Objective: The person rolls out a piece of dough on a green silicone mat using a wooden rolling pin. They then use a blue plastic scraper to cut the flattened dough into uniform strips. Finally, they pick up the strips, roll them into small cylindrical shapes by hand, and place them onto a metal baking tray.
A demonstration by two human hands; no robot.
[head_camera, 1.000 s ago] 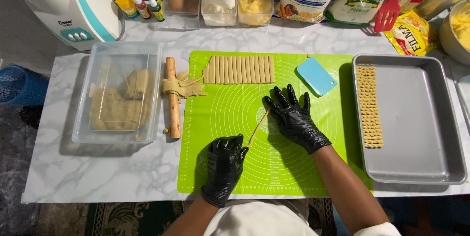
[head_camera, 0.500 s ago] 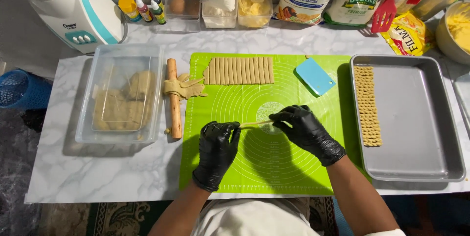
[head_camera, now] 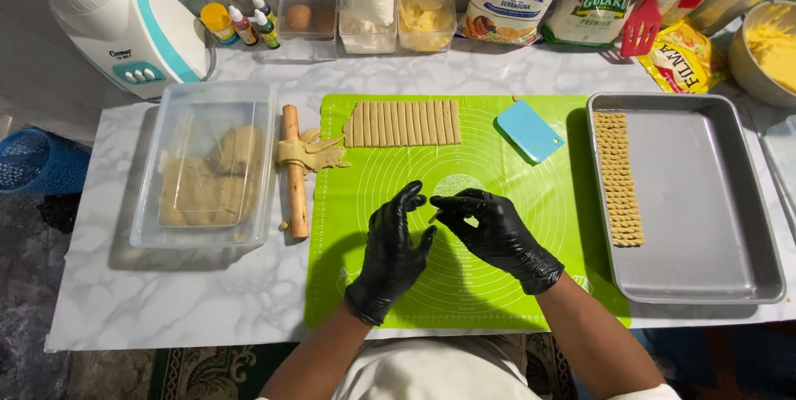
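Note:
Both my hands wear black gloves and meet over the middle of the green silicone mat [head_camera: 531, 193]. My left hand [head_camera: 395, 244] and my right hand [head_camera: 499, 232] pinch a thin dough strip [head_camera: 434, 215] between their fingertips; the fingers hide most of it. A row of cut dough strips [head_camera: 404, 123] lies at the far edge of the mat. Along the left side of the grey metal tray [head_camera: 705, 201] on the right runs a column of twisted dough pieces [head_camera: 619, 178].
A blue scraper [head_camera: 529, 130] lies on the mat's far right. A wooden rolling pin [head_camera: 293, 172] with dough scraps [head_camera: 313, 152] sits at the mat's left edge, beside a clear lidded box of dough [head_camera: 207, 169]. A mixer [head_camera: 116, 19], bottles, tubs and bags line the back.
My hands have come together at the mat's centre. The strip that was stretched out between them is now gathered short between the fingertips.

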